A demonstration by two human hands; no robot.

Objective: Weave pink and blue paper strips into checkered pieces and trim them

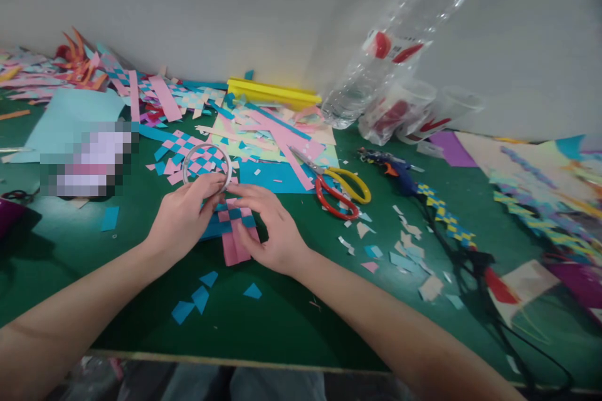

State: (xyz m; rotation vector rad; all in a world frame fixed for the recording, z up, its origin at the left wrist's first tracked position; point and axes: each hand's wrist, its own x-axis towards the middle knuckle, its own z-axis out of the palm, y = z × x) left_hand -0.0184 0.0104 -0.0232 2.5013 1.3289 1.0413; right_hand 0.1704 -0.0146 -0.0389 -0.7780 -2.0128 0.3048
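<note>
My left hand (183, 213) is closed on the lower edge of a roll of tape (187, 160), which stands tilted up from the table. My right hand (275, 229) is beside it, fingers bent and the thumb apart from them. Its fingertips come close to the roll's lower right edge, and its thumb rests over a woven paper piece (230, 244) of pink and blue strips. That piece lies under both hands, partly hidden by them. Behind the roll is another pink, blue and white checkered weave (176, 145).
Scissors (336, 185) with red and yellow handles lie to the right among paper scraps (404, 257). Blue offcuts (200, 299) lie near the front edge. Farther back are a yellow strip-shaped object (275, 95), a plastic bottle (348, 91) and clear cups (433, 119). A blurred-out object (91, 163) lies left.
</note>
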